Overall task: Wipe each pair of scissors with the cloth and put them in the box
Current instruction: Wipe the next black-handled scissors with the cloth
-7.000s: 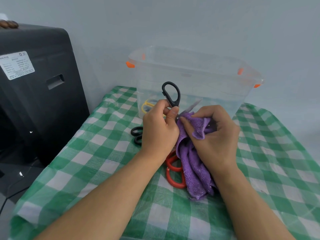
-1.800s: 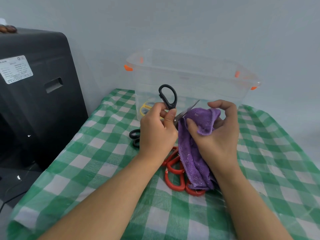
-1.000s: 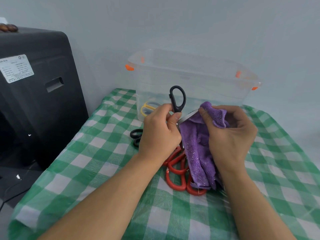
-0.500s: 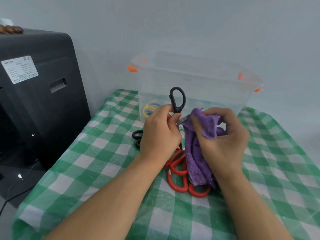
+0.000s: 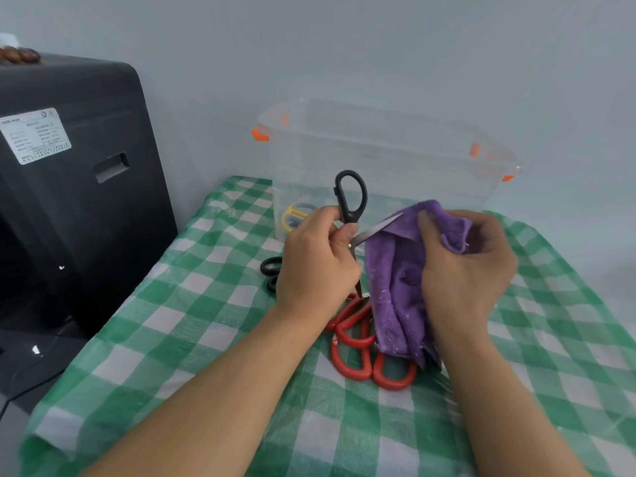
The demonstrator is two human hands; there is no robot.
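Green-and-white checked cloth (image 5: 192,304) covered the bench, which stood against a pale grey wall (image 5: 378,46). At the far edge of the bench sat the clear plastic box (image 5: 413,173), with orange clips at its rim. Through its near wall a pair of yellow-handled scissors (image 5: 294,216) showed, lying on the bottom at the left end.

In front of the box, the left hand (image 5: 315,259) gripped a pair of black-handled scissors (image 5: 351,197), fingers and thumb curled round the lower handle, so that the upper handle loop stood up above the fist. One silver blade pointed to the right and slightly up, its tip lying against the purple cloth (image 5: 399,287). The right hand (image 5: 464,266) pinched the upper part of that cloth between thumb and curled fingers, just beside the blade; the rest of the cloth hung down to the bench.

Beneath the hands lay red-handled scissors (image 5: 358,349), their loops overlapping and partly hidden under the hanging cloth; how many pairs could not be told. Another black handle (image 5: 270,270) lay on the bench just left of the left hand, mostly hidden behind it.

To the left of the bench stood a large black machine (image 5: 79,187) bearing a white label (image 5: 34,136).
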